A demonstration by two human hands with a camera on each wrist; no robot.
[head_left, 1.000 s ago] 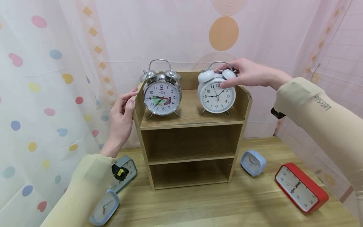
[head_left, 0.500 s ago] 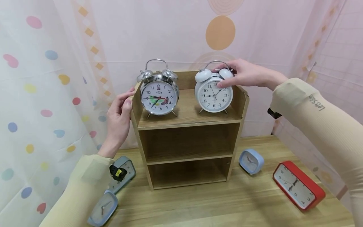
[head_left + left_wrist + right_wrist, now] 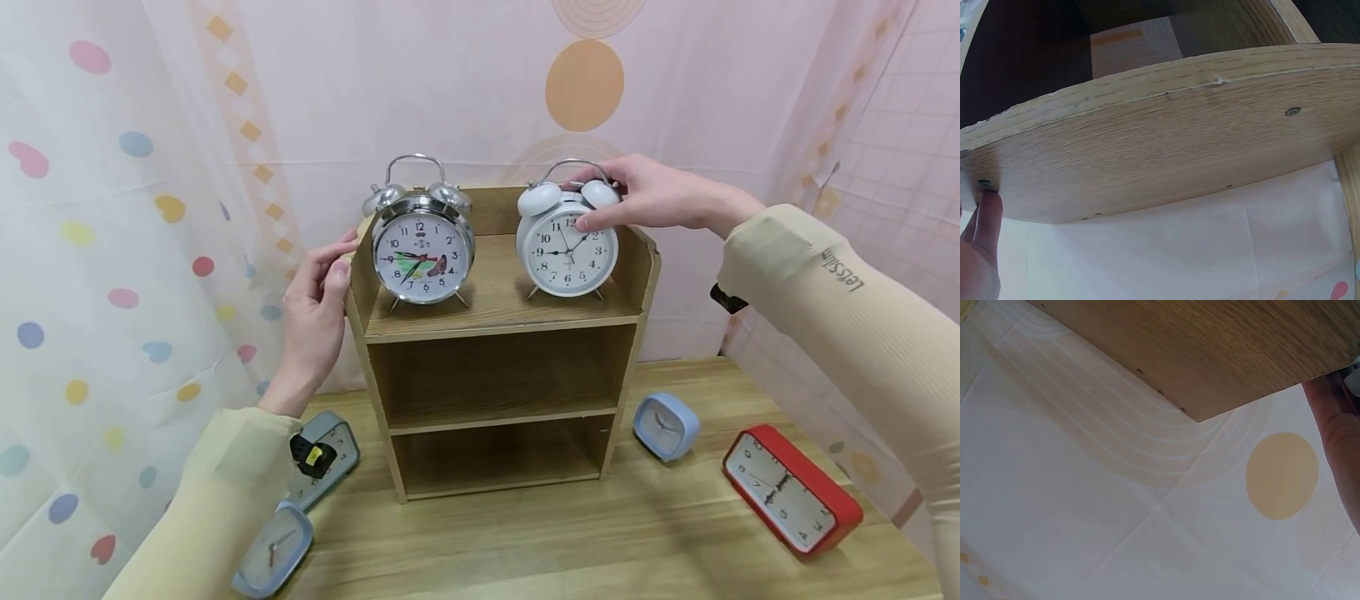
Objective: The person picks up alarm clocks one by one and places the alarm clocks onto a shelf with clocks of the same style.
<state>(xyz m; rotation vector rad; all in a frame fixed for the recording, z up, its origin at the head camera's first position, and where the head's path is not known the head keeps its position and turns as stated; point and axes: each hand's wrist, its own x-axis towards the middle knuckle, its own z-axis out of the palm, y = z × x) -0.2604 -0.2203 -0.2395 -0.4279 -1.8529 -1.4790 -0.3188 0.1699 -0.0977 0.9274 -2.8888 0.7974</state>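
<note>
A white twin-bell alarm clock (image 3: pixel 567 250) stands at the right of the top deck of a small wooden shelf (image 3: pixel 502 327). My right hand (image 3: pixel 652 193) grips its upper right side, thumb over the front of the dial and fingers behind the bells. Left of it on the same deck stands a silver twin-bell alarm clock (image 3: pixel 423 258) with a hen on its dial. My left hand (image 3: pixel 315 312) rests against the outside of the shelf's left side panel. In the left wrist view, a fingertip touches that side panel (image 3: pixel 1166 137) near a screw.
On the wooden table (image 3: pixel 525 542), a red clock (image 3: pixel 795 492) and a small blue clock (image 3: pixel 666 427) lie right of the shelf. A grey-green clock (image 3: pixel 341 454) and a light blue clock (image 3: pixel 274 550) are at the left, partly behind my left sleeve. A patterned curtain (image 3: pixel 322 83) hangs behind.
The head view has shifted slightly, so the whole scene sits a little further left. Both hands and the clocks keep their places on the shelf.
</note>
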